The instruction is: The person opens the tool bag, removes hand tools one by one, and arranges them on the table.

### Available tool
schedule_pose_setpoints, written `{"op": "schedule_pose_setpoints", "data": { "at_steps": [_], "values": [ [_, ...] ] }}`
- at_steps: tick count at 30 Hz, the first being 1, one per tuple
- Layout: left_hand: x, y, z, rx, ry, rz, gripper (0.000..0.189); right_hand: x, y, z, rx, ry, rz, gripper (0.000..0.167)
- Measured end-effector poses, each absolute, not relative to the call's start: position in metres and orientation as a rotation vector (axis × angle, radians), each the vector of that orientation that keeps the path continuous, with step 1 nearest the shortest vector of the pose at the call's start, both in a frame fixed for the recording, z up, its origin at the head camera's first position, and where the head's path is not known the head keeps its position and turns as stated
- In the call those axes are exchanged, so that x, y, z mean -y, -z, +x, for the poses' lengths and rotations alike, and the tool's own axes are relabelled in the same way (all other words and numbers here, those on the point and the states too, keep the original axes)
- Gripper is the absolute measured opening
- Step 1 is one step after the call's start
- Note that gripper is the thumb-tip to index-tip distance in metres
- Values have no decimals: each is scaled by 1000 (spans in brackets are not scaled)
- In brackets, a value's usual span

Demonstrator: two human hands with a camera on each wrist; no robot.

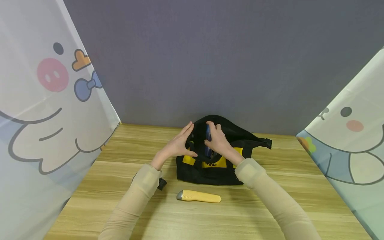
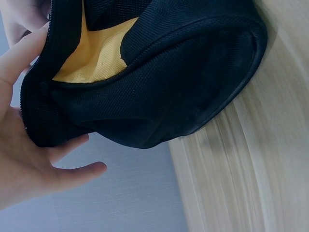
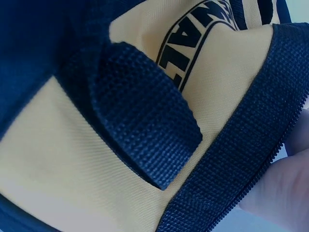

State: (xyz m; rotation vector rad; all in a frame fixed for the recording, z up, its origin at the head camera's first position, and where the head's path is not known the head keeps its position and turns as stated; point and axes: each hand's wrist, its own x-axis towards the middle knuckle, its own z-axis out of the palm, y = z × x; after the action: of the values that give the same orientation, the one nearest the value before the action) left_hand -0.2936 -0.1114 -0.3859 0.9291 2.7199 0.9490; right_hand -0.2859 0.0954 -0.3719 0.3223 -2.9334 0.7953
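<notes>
A black tool bag point(image 1: 210, 176) with yellow panels lies on the wooden table, its zippered mouth spread wide. At the left side of that mouth is my left hand point(image 1: 180, 143), thumb and fingers stretched apart against the edges. In the left wrist view the straight fingers point(image 2: 79, 175) reach past the zipper edge. My right hand point(image 1: 218, 139) reaches into the opening and grips a long blue object point(image 1: 208, 146) between thumb and fingers. Its kind cannot be made out. The right wrist view shows mostly the bag's strap point(image 3: 145, 111) and yellow cloth.
A yellow utility knife point(image 1: 199, 196) with a grey end lies on the table in front of the bag. Beside the left sleeve is a small black item point(image 1: 162, 183), partly covered. A grey panel point(image 1: 210, 66) stands behind, with printed cloths on both sides.
</notes>
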Motion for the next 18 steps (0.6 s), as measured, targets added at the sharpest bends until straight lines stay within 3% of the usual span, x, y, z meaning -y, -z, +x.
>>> {"op": "schedule_pose_setpoints", "data": {
  "at_steps": [18],
  "values": [
    [112,386,-294,-2728,-933,937,121,-104,370,-275,2779,-754,422,76]
  ]
}}
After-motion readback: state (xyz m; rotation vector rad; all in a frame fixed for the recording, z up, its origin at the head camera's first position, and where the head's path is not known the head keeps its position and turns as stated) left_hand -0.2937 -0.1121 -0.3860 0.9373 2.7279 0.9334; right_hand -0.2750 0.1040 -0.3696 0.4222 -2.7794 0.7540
